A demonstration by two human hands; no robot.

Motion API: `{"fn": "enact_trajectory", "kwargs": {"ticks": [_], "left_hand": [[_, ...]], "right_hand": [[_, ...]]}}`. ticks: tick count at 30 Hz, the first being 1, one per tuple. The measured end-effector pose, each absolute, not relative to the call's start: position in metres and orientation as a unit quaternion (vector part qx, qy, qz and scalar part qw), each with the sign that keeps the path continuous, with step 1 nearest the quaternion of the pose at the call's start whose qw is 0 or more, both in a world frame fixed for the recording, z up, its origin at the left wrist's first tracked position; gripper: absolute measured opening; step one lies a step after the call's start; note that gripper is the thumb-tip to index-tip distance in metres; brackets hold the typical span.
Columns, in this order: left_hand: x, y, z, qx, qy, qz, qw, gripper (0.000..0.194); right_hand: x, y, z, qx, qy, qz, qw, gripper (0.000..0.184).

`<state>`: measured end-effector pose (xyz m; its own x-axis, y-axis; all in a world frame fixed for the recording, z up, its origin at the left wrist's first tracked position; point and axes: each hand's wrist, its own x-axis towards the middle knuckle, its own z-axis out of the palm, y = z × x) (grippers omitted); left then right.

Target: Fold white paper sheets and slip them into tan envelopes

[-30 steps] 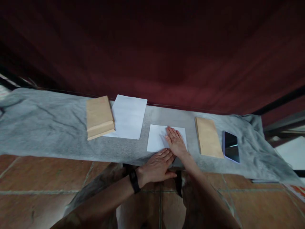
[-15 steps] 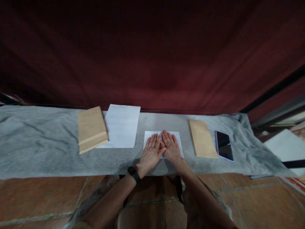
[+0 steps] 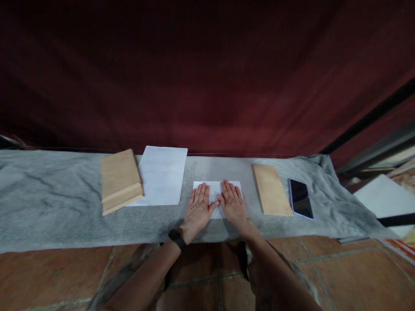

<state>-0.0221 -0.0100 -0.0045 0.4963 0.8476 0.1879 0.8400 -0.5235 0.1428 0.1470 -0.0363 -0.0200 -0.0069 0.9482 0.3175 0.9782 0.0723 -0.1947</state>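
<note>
A small white sheet of paper (image 3: pixel 215 190), possibly folded, lies on the grey cloth in front of me. My left hand (image 3: pixel 197 209) rests flat on its left part, palm down with fingers stretched out. On the right part, my right hand (image 3: pixel 234 205) presses flat too, its fingers slightly spread. Both thumbs point inward and nearly meet near the sheet's middle. Between the hands a strip of the paper shows; the rest is covered by palms and fingers. A dark band (image 3: pixel 177 239) is around my left wrist.
Left of my hands are a stack of white paper (image 3: pixel 164 175) and brown envelopes (image 3: pixel 118 172) overlapping its edge. To the right lie a brown envelope pile (image 3: pixel 272 190) and a phone (image 3: pixel 301 198). The grey cloth (image 3: pixel 65 216) covers a narrow bench before a dark red curtain (image 3: pixel 207 86).
My hands have slid apart across the sheet, the left one moving leftward, so more white paper shows between them. The whole view has shifted slightly.
</note>
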Motion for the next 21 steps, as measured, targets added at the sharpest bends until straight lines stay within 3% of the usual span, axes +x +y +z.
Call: {"fn": "enact_trajectory", "kwargs": {"ticks": [21], "left_hand": [[-0.022, -0.011, -0.009, 0.840, 0.527, 0.127, 0.006, 0.077]], "right_hand": [[0.182, -0.048, -0.027, -0.704, -0.679, -0.086, 0.189, 0.063]]}}
